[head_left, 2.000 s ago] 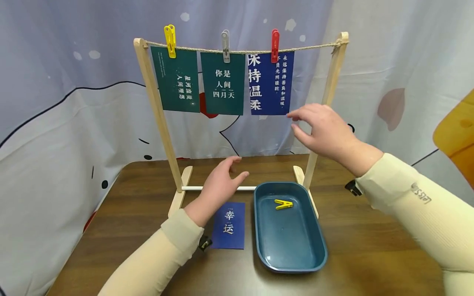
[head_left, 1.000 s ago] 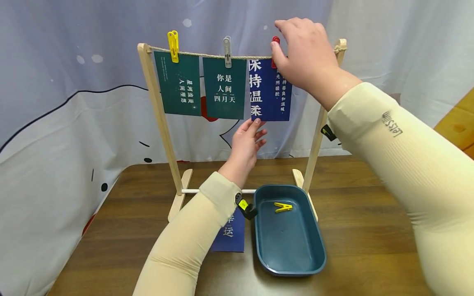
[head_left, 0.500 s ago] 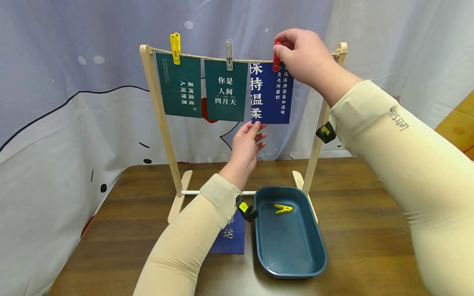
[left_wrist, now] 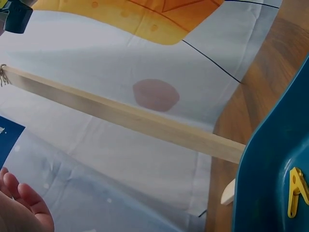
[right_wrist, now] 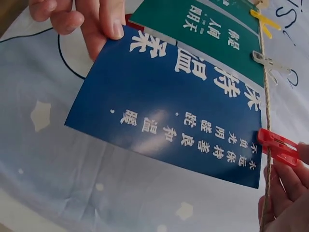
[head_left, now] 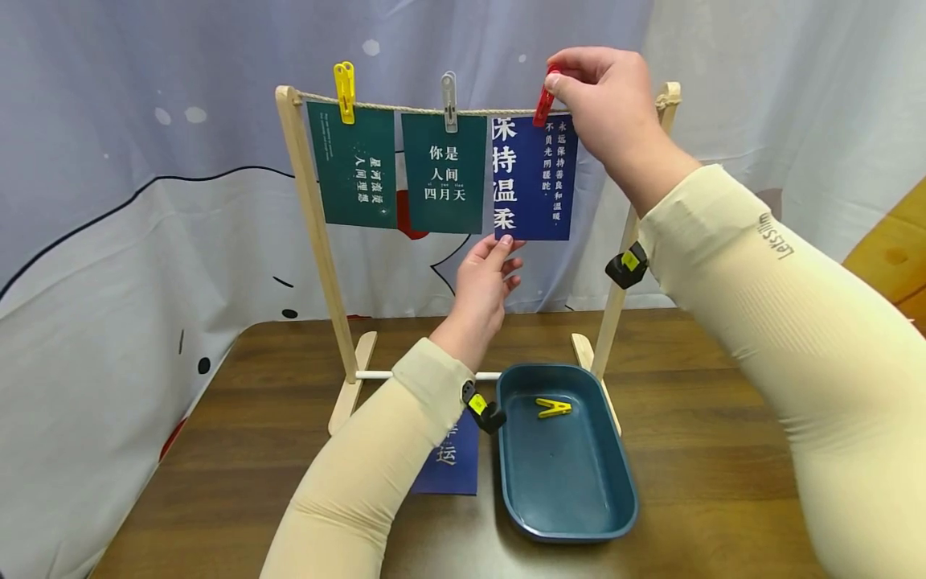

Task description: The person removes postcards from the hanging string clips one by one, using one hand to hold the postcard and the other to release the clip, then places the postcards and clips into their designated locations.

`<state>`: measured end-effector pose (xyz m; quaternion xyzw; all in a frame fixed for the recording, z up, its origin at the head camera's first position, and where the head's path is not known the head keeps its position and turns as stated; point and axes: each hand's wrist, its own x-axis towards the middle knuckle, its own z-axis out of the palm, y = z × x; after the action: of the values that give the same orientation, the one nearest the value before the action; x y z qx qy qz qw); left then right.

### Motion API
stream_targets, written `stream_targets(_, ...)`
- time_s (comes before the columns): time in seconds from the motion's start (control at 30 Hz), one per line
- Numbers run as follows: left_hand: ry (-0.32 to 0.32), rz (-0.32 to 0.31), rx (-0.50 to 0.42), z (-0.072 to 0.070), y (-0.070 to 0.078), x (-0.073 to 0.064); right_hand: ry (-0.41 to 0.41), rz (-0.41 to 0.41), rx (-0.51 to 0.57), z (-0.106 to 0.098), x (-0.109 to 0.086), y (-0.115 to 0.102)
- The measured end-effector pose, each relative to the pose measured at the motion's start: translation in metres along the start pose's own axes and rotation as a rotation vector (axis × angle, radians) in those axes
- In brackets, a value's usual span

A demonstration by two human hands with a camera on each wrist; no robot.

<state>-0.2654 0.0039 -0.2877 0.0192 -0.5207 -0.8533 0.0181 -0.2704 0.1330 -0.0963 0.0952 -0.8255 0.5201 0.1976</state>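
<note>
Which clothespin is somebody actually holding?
The red clothespin: the right hand pinches it. No hand touches the grey clothespin, the clipped yellow clothespin or the loose yellow clothespin in the blue tray.

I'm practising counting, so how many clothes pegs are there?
4. A yellow peg and a grey peg are on the rope, the right hand pinches a red peg there, and another yellow peg lies in the blue tray. Others may be hidden.

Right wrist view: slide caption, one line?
Left hand pinches a corner of the blue card; right hand holds the red clothespin at the rope.
</note>
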Motion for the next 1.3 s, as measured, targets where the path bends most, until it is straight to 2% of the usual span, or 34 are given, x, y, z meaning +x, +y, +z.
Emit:
stream_targets(0.3,0.000,-0.037,-0.026,-0.006,-0.008,-0.004,0.092,-0.017,0.118,-0.001,-0.001,0.000)
stream_targets(0.43,0.004,-0.051,-0.025,-0.013,-0.014,-0.007,0.139,-0.027,0.215,-0.002,-0.001,0.000)
stream_targets(0.57,0.011,-0.079,-0.025,-0.025,-0.020,-0.014,0.183,-0.058,0.313,-0.006,-0.002,0.000)
stream_targets(0.7,0.059,-0.104,0.002,-0.043,-0.023,-0.027,0.191,-0.121,0.323,-0.007,-0.011,0.006)
stream_targets(0.87,0.116,-0.127,0.036,-0.069,-0.026,-0.043,0.191,-0.214,0.277,-0.005,-0.031,0.027)
stream_targets(1.0,0.141,-0.155,0.078,-0.091,-0.030,-0.059,0.146,-0.314,0.148,0.001,-0.056,0.051)
stream_targets(1.13,0.139,-0.185,0.145,-0.113,-0.036,-0.076,0.039,-0.394,-0.024,0.008,-0.084,0.081)
stream_targets(1.3,0.130,-0.232,0.207,-0.138,-0.047,-0.098,-0.150,-0.342,-0.191,0.017,-0.112,0.119)
